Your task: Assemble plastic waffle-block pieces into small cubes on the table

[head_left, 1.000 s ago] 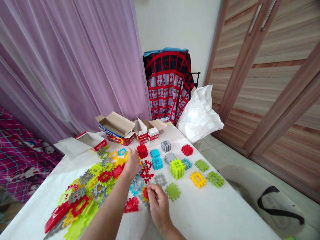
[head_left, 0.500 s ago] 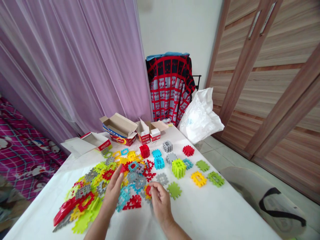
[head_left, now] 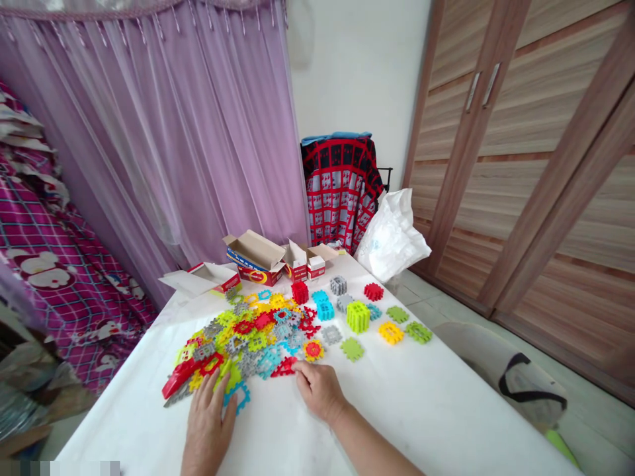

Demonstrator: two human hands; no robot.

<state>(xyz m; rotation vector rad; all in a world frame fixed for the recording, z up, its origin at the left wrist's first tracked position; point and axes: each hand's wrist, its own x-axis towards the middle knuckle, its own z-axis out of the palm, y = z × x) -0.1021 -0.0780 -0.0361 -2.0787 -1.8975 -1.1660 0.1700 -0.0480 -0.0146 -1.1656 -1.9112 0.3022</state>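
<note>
My left hand (head_left: 211,410) lies low at the near edge of the pile, fingers spread, beside a blue frame piece (head_left: 243,396) and lime pieces. My right hand (head_left: 320,390) is closed at the pile's front right, its fingertips at a red piece (head_left: 284,367); whether it grips that piece is unclear. A yellow piece with a red centre (head_left: 313,350) lies just beyond. The mixed pile (head_left: 248,330) holds interlocking plastic pieces. To its right stand a lime cube (head_left: 358,317), a blue cube (head_left: 325,310), a red block (head_left: 299,292) and a gray block (head_left: 338,285).
Open cardboard boxes (head_left: 255,258) stand at the table's back, with a white-flapped box (head_left: 203,279) to their left. A white plastic bag (head_left: 391,238) is at the back right corner. Single pieces, one yellow (head_left: 391,332), lie on the right. A translucent bin (head_left: 496,363) sits beyond the right edge.
My left hand has drawn back from over the pile to its near edge. My right hand has left the yellow-and-red piece, which now lies uncovered. The camera view has shifted.
</note>
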